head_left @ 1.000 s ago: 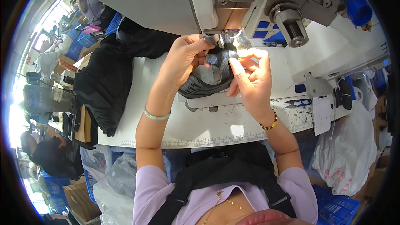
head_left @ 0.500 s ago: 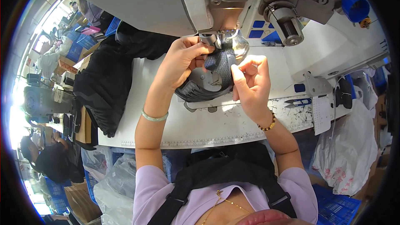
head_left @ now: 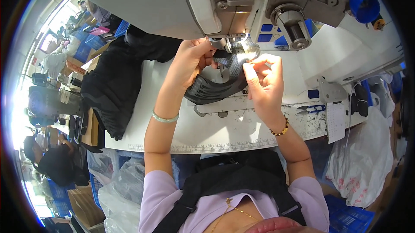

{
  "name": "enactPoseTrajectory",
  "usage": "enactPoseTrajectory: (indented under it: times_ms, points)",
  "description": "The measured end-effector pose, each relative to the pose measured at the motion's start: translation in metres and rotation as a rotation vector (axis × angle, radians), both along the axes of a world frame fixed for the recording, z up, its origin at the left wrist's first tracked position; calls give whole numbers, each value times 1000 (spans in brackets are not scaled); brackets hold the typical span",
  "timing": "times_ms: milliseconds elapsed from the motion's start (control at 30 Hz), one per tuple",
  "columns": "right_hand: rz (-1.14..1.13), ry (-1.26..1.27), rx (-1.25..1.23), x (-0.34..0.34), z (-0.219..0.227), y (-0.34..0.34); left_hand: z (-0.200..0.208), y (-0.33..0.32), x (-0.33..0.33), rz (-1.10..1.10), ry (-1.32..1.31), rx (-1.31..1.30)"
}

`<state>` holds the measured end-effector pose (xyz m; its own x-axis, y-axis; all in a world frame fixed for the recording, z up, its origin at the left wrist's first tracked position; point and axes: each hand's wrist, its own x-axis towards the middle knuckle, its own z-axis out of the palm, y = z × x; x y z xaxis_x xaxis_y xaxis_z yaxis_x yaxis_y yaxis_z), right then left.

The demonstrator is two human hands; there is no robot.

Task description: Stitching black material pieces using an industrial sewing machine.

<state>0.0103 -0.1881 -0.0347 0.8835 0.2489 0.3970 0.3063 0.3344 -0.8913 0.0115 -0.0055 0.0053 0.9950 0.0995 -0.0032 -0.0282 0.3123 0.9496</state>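
Observation:
A dark grey and black shoe upper (head_left: 218,88) with ridged lines curves across the bed of a white sewing machine (head_left: 194,12). Its far end lies under the machine's presser foot (head_left: 222,43). My left hand (head_left: 192,62) is closed on the upper's left side beside the foot, fingertips partly hidden behind the thumb. On the other side, my right hand (head_left: 264,82) pinches the upper's right edge between thumb and forefinger, its other fingers curled. Bright light falls on the fabric near the needle, and the needle itself is hard to make out.
Black fabric pieces (head_left: 114,86) are heaped on the table's left. Blue thread snips (head_left: 312,108) lie to the right, beside a white card (head_left: 335,123). A ruler strip (head_left: 207,147) runs along the front edge. Plastic bags (head_left: 361,159) hang at right; another person (head_left: 58,161) sits far left.
The upper has slid farther under the presser foot and turned slightly. Both hands keep close to it, the right one shifting a little along its edge. The whole view has shifted slightly.

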Motion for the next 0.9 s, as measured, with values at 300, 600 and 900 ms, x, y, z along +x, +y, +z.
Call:
enactPoseTrajectory:
  times_ms: [300,600,900]
  points:
    - [-212,-306,6,15,-26,-5,0,1,-3,0,-83,178]
    - [-268,-831,-205,-2,-10,-7,16,15,-36,-99,-142,198]
    - [752,-203,-601,-47,40,45,36,47,-174,-188,-197,1009]
